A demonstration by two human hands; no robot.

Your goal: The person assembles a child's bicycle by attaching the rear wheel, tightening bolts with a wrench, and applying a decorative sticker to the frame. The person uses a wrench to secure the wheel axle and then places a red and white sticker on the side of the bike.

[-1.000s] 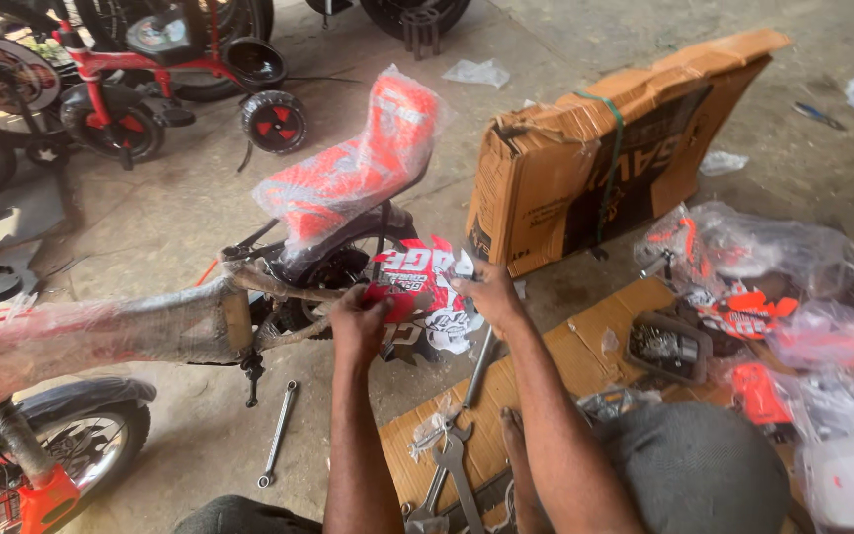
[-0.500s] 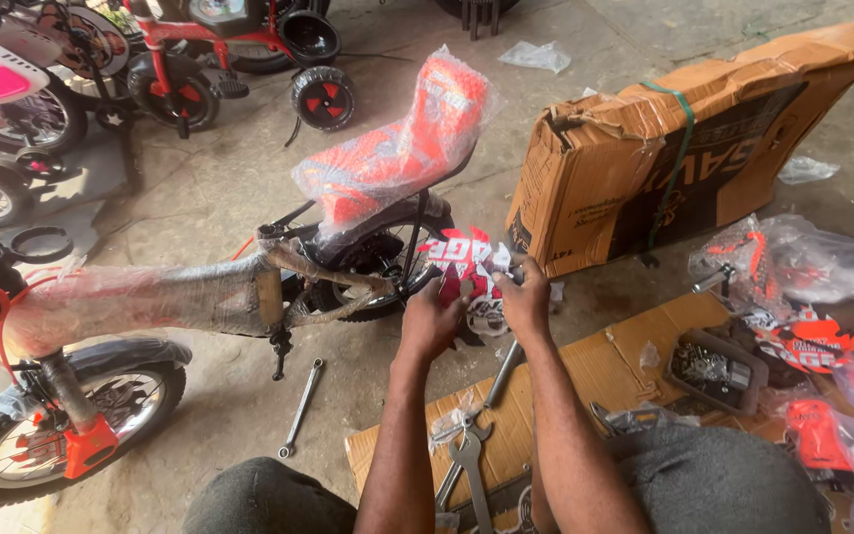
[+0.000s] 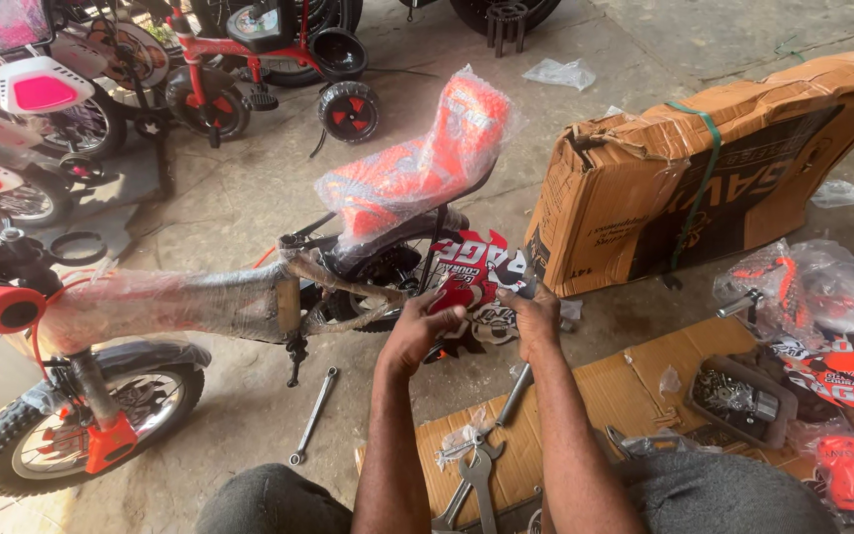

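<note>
The small bicycle (image 3: 249,307), still film-wrapped, stood as before; only the view had drawn nearer. At its rear, below the wrapped seat (image 3: 417,168), sat the printed chain guard (image 3: 476,287). The left hand (image 3: 417,331) stayed closed on the guard's front; the right hand (image 3: 531,311) gripped a tool beside it.

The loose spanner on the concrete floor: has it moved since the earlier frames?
No. The spanner lies at the same angle below the wrapped bike frame, beside the cardboard sheet; only the camera shifted.
</note>
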